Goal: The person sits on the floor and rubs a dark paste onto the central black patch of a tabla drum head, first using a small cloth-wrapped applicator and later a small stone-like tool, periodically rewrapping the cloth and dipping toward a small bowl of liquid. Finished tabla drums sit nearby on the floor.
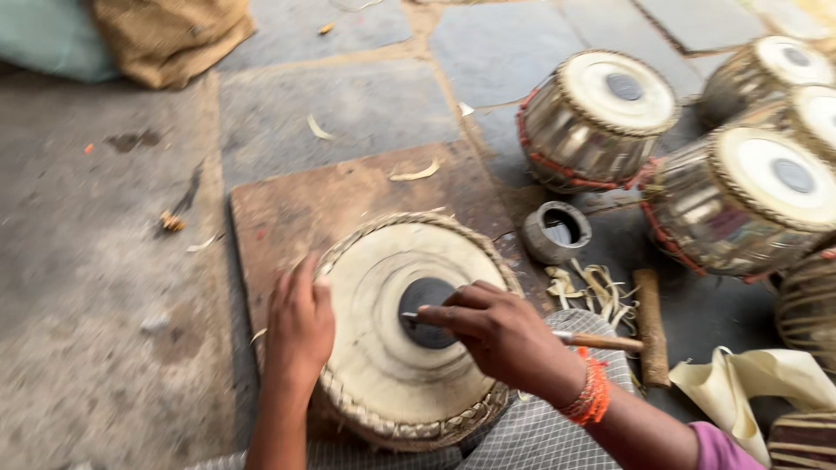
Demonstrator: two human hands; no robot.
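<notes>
A grey stone-slab floor [348, 104] with dusty joints fills the scene in flat daylight. A worn wooden board [331, 196] lies on it, and sacks [165, 35] slump at the floor's far left corner.

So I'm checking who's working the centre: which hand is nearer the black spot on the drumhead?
Right. The right hand hovers at the black spot with a thin tool; the left hand rests on the drumhead's left rim.

pale round drum head [383, 348] lying flat, thin wooden-handled tool [601, 341] across it.
</notes>
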